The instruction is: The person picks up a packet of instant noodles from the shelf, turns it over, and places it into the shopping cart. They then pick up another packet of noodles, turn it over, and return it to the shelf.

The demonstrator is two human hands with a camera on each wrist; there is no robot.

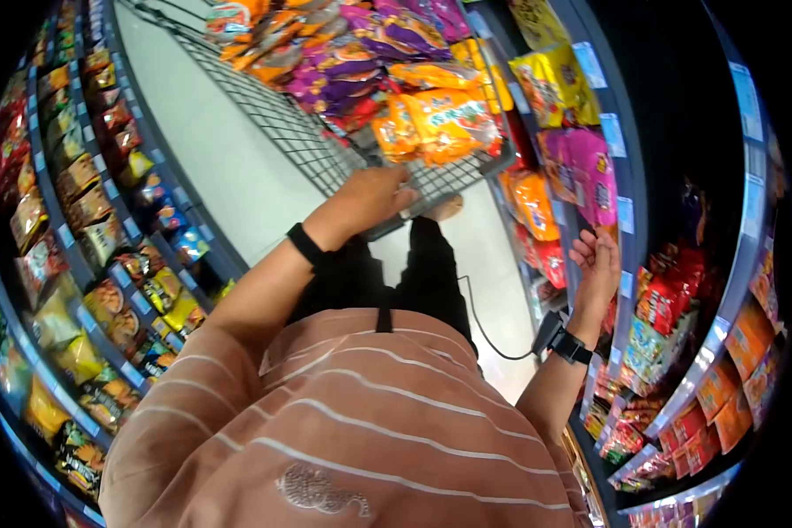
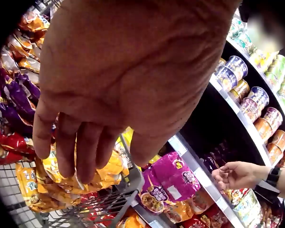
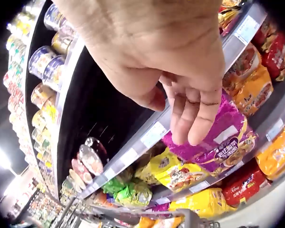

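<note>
My left hand (image 1: 370, 204) hangs over the near end of a wire shopping cart (image 1: 277, 123); in the left wrist view its fingers extend loosely, with nothing in them. Orange noodle packs (image 1: 436, 123) lie in the cart just beyond that hand, with purple packs (image 1: 339, 75) heaped farther in. My right hand (image 1: 600, 268) is beside the right-hand shelf, its fingers loosely bent and holding nothing. In the right wrist view its fingertips (image 3: 197, 135) overlap a purple noodle pack (image 3: 228, 137) on the shelf. Yellow noodle packs (image 3: 173, 171) stand along the same shelf.
Shelves of bagged food (image 1: 88, 211) run along the left side of the aisle. Rows of cup noodles (image 2: 256, 102) fill upper shelves on the right. Price labels line the shelf edge (image 3: 147, 137). A cable (image 1: 480, 326) runs to my right wrist. Pale floor (image 1: 172, 97) shows between cart and left shelf.
</note>
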